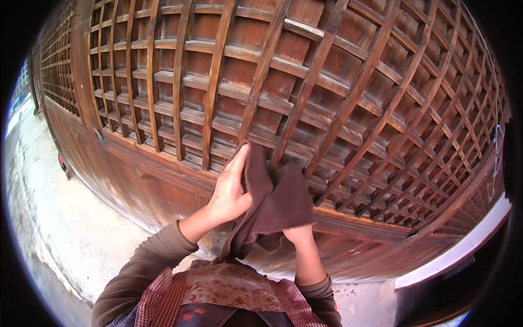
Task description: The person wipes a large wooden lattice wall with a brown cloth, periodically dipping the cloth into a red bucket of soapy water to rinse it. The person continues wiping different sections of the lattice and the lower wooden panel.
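A dark brown cloth (286, 202) hangs in folds between my two hands, in front of the lower part of a wooden lattice (252, 92). My left hand (229, 194) holds the cloth's left side, fingers pointing up along its edge and thumb across a fold. On the other side, the cloth drapes over my right hand (297, 234) and supports itself there; only the wrist and heel of that hand show, its fingers being hidden. Both hands are close to the lattice's bottom rail (179, 167), but actual contact with the wood cannot be made out behind the cloth.
Plain wooden boards (143, 184) run below the lattice, with a thick post (83, 65) at left. Pale concrete ground (90, 229) stretches along the wall's foot. A thin cord (497, 147) hangs at far right, above a white ledge (453, 249). A patterned apron (233, 286) covers my front.
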### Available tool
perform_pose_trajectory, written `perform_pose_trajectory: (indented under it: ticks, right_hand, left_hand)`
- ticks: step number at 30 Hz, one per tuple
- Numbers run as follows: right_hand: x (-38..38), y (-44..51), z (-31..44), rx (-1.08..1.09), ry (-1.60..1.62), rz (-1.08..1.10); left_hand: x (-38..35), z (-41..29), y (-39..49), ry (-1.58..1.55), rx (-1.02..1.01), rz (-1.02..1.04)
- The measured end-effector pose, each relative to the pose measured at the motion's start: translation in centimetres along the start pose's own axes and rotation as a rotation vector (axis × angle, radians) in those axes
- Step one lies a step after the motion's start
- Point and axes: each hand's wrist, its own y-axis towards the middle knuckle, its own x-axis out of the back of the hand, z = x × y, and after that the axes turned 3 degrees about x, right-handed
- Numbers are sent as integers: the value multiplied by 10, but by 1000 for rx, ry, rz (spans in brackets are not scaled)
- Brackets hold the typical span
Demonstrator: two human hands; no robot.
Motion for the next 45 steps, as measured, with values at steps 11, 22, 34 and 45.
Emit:
perform_pose_trajectory:
  ticks: [11, 22, 34, 45]
  right_hand:
    - [1, 54, 27, -144, -4, 142]
    - [-22, 22, -3, 169, -100, -87]
    - [-6, 51, 30, -117, 21, -26]
    - [-43, -45, 14, -121, 157, 73]
  left_hand:
    - [-4, -20, 25, 158, -26, 186]
    - [-23, 2, -6, -283, 204, 103]
    - [-17, 0, 6, -22, 47, 124]
    - [-14, 19, -100, 23, 39, 185]
